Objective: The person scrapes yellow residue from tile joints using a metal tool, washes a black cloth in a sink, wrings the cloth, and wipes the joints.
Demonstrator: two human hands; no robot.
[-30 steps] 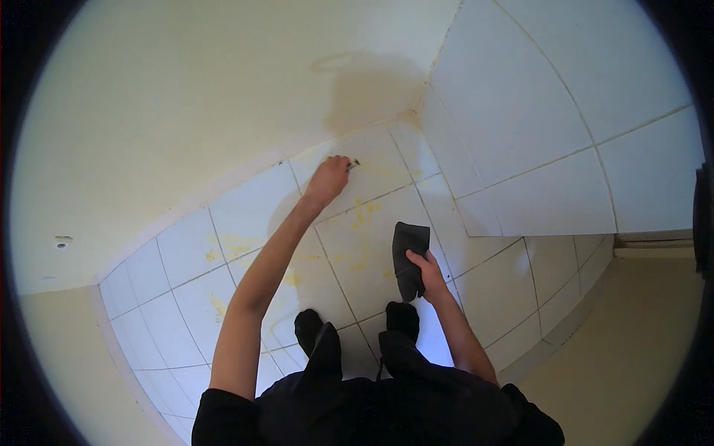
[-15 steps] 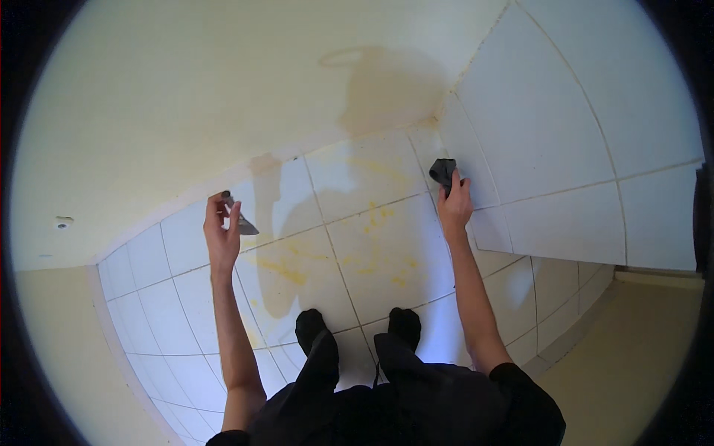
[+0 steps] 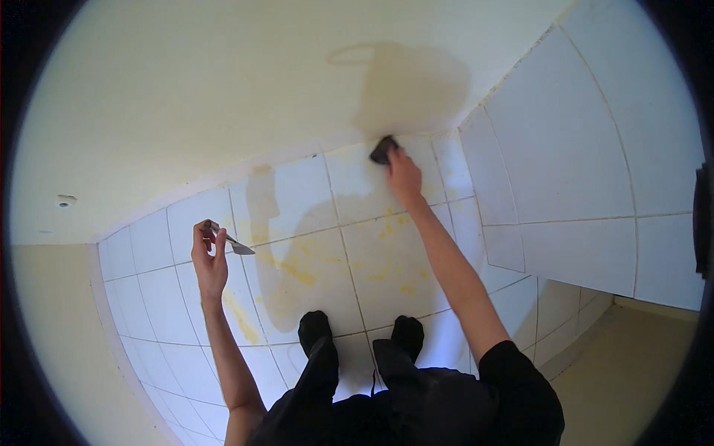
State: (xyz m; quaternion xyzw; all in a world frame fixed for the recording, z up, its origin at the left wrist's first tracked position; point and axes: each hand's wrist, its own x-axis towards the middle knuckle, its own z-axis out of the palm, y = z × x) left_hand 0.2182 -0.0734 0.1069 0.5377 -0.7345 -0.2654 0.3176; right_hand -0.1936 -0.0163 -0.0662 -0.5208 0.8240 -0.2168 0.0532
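Note:
My right hand [image 3: 404, 172] is stretched forward and presses a dark pad [image 3: 381, 149] against the upper edge of the white tiled wall [image 3: 297, 215], just under the cream painted wall [image 3: 223, 97]. My left hand [image 3: 208, 256] is raised to the left and grips a small metal scraper [image 3: 236, 244], its blade pointing right and held off the tiles. Yellow stains [image 3: 387, 227] streak the tiles between the two hands.
My two dark shoes [image 3: 361, 334] stand on white tiles below the stains. A second white tiled wall [image 3: 580, 163] meets the corner on the right. A small round fitting [image 3: 65, 200] sits on the cream wall at far left. My shadow falls over the stained tiles.
My right hand has carried the dark pad up and leftward onto the top row of tiles. My left hand with the scraper has stayed at the left, dropping slightly lower.

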